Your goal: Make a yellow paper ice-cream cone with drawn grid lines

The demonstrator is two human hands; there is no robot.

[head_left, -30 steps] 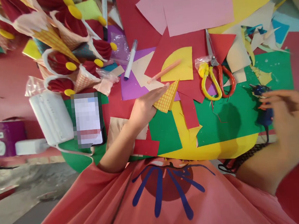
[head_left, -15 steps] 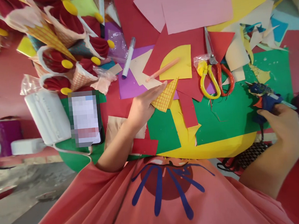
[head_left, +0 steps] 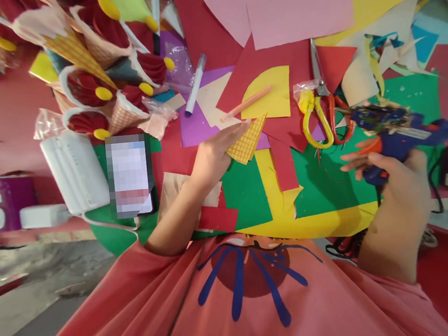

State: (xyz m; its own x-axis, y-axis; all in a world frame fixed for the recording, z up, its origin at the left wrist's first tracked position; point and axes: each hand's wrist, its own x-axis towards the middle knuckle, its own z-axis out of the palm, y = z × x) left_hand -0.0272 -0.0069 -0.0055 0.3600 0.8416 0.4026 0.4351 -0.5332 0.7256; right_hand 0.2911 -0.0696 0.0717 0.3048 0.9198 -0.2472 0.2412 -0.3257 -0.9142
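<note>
My left hand [head_left: 216, 150] is closed on a yellow paper cone [head_left: 248, 142] with an orange grid pattern, its tip pointing up and right. In my right hand [head_left: 399, 173] is a blue hot glue gun [head_left: 396, 140] with an orange trigger, raised over the right side of the table, its nozzle pointing left. Dried glue and bits cling around its front. Just beyond the cone lie a yellow paper quarter circle [head_left: 276, 98] and a peach stick [head_left: 246, 103] that looks like a pencil or pen.
Yellow-handled scissors [head_left: 317, 123] and red-handled scissors [head_left: 336, 127] lie left of the glue gun. A marker [head_left: 196, 84] rests on coloured paper. Finished paper cones [head_left: 125, 114] crowd the back left, near a phone [head_left: 129, 176] and a white power bank [head_left: 76, 173]. Pink sheets [head_left: 300, 7] lie behind.
My right hand has lifted the glue gun from the table's right edge and brought it left and up. My left hand still holds the cone in nearly the same place.
</note>
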